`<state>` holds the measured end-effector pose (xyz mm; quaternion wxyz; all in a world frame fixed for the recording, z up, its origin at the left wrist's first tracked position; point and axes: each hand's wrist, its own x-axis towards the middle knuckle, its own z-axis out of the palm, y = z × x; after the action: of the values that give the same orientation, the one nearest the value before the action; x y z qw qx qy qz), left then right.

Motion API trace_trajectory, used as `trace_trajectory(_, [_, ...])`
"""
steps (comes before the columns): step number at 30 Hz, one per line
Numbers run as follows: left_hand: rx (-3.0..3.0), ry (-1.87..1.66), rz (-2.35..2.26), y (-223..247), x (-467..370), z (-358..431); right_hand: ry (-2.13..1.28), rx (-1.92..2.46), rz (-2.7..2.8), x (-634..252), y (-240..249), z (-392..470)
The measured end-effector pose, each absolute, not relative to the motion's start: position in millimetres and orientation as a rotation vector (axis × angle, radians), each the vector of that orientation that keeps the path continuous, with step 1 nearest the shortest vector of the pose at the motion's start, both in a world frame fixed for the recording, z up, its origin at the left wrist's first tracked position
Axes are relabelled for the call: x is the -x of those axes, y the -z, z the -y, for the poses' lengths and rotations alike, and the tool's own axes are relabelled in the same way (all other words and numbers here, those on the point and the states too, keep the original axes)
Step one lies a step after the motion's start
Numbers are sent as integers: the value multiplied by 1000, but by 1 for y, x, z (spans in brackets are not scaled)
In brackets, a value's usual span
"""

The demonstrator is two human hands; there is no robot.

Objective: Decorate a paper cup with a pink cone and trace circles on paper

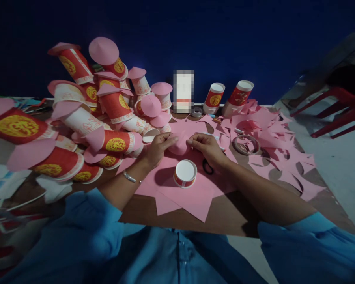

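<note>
The person's left hand [160, 149] and right hand [207, 146] meet above the middle of the table [221, 215], each with thumb and fingertips drawn together on opposite edges of a pink paper piece [180, 145]. It appears to be curved into a shallow cone, though the dim, soft view leaves its exact form uncertain. Just in front of it, nearer the person, a short red and white paper cup [185, 173] stands with its white round end upward on overlapping pink sheets [192, 201]. A dark scissor handle [207, 167] lies below the right hand. Farther right, a tape roll [246, 153] rests beside a heap of pink offcuts [260, 122]. To the left rises a pile of cups with pink cone tops [115, 106], and two cup stacks [215, 98] lean near the dark blue wall [154, 31].
</note>
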<state>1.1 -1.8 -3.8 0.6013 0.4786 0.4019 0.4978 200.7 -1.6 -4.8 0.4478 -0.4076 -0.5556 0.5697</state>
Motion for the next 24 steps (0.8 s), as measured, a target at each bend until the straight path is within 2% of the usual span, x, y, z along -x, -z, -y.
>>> trace_trajectory(16, [-1116,-990,-879,3,1,5,-1459,997,1296,-201,4,4])
trace_trajectory(24, [-1066,-1037,-874,0,-2,6,-1591,976,1210,-201,9,1])
